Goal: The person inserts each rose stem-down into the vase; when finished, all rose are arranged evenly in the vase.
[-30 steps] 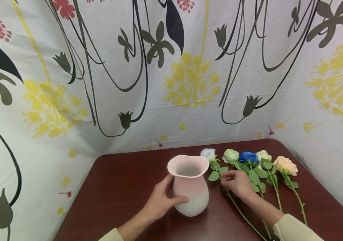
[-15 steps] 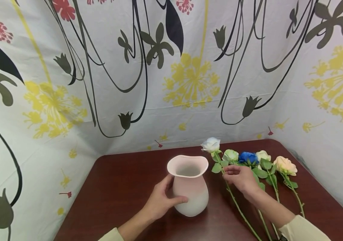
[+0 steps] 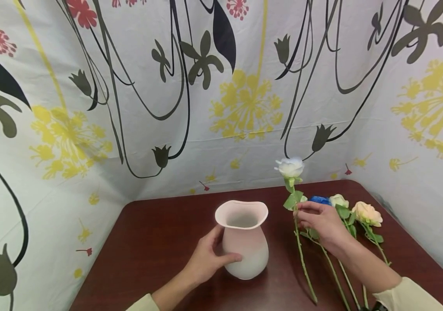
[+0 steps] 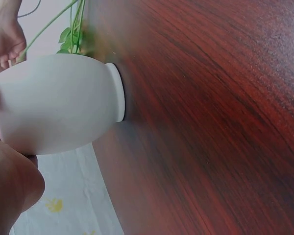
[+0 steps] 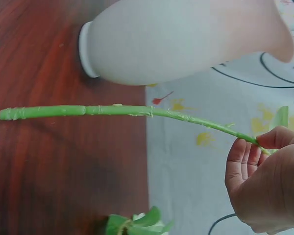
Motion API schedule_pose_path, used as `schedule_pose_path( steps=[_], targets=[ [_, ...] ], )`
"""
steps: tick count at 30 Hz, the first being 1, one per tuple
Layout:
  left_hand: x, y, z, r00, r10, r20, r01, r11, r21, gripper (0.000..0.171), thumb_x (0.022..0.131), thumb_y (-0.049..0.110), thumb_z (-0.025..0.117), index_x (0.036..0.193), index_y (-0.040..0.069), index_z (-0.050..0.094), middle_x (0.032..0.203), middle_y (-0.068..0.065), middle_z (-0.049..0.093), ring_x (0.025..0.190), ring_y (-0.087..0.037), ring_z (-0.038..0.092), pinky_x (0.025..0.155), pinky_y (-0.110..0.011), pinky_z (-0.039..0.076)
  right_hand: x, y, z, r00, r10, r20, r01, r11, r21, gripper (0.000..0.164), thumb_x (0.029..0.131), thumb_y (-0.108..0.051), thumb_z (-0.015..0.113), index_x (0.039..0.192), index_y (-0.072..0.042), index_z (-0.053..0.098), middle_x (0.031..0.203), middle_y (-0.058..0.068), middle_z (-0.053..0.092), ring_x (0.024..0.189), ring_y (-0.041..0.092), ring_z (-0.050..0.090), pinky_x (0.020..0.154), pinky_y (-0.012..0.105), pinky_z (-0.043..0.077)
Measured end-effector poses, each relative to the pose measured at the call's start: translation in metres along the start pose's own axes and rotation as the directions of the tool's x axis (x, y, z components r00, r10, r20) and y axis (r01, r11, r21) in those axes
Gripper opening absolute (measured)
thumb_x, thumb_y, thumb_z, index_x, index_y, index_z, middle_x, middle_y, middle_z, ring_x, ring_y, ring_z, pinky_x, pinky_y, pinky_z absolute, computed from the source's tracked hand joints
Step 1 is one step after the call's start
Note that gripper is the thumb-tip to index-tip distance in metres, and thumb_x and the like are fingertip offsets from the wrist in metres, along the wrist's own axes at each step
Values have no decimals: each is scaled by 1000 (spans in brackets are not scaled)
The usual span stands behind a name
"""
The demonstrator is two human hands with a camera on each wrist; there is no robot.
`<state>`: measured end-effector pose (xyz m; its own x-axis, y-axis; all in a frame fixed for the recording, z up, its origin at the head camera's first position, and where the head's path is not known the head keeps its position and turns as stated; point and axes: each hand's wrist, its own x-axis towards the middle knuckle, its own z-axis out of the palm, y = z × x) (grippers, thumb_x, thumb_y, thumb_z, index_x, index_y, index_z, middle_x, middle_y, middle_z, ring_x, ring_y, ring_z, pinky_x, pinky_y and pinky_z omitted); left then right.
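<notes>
A pink-and-white vase (image 3: pixel 246 248) with a wavy rim stands upright on the table. My left hand (image 3: pixel 205 257) grips its left side, thumb across the front. To the right of the vase, my right hand (image 3: pixel 324 224) pinches the stem of a pale blue-white rose (image 3: pixel 290 167) just below its leaves. This rose is nearly upright, bloom at the top, with its stem (image 5: pixel 117 110) hanging down beside the vase. In the right wrist view the cut stem end appears apart from the vase. The vase's base (image 4: pixel 118 93) sits on the wood in the left wrist view.
On the table's right side lie a blue rose (image 3: pixel 320 200), a cream rose (image 3: pixel 339 200) and a peach rose (image 3: pixel 367 213); a greenish one is mostly hidden behind my right hand. The dark red table (image 3: pixel 159 242) meets a flower-printed cloth (image 3: pixel 190 168) behind.
My right hand has lifted the pale rose off the table and tilted it upright, moving slightly up and right. My left hand and the vase have stayed in place.
</notes>
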<state>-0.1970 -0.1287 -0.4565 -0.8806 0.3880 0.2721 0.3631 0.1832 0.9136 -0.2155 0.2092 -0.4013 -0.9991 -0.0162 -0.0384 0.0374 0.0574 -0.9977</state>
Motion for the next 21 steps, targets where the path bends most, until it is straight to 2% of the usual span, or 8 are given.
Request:
schedule_pose_path(
  steps=[6, 10, 16, 21],
  targets=[
    [0, -1, 0, 1000, 5, 3, -5, 1000, -8, 85, 83, 22, 95, 155, 34, 51, 145, 12, 62, 130, -17, 60, 112, -36, 47, -5, -22, -4, 999, -35, 12, 33, 984, 177, 8, 102, -2, 69, 108, -6, 74, 96, -5, 73, 84, 9, 70, 79, 25, 60],
    [1, -3, 0, 1000, 10, 1, -10, 1000, -4, 85, 83, 21, 94, 156, 32, 51, 146, 9, 62, 129, -18, 60, 111, -36, 48, -9, -38, -6, 998, -58, 16, 51, 960, 275, 15, 103, -1, 68, 99, -13, 76, 96, -3, 75, 85, 10, 70, 78, 25, 59],
    [0, -5, -1, 1000, 24, -6, -24, 1000, 10, 85, 84, 21, 94, 157, 28, 50, 146, 5, 63, 129, -19, 61, 111, -37, 49, -12, -59, -8, 991, -130, 12, 114, 904, 411, 18, 103, 3, 66, 96, -10, 77, 98, 1, 76, 86, 13, 71, 78, 26, 60],
    [1, -5, -1, 1000, 19, -4, -19, 1000, 19, 85, 84, 22, 94, 157, 30, 50, 147, 7, 62, 130, -18, 60, 112, -38, 48, -15, -75, -12, 975, -221, 22, 178, 839, 514, 18, 104, 6, 62, 100, -4, 77, 102, 5, 74, 88, 17, 72, 80, 28, 61]
  ],
)
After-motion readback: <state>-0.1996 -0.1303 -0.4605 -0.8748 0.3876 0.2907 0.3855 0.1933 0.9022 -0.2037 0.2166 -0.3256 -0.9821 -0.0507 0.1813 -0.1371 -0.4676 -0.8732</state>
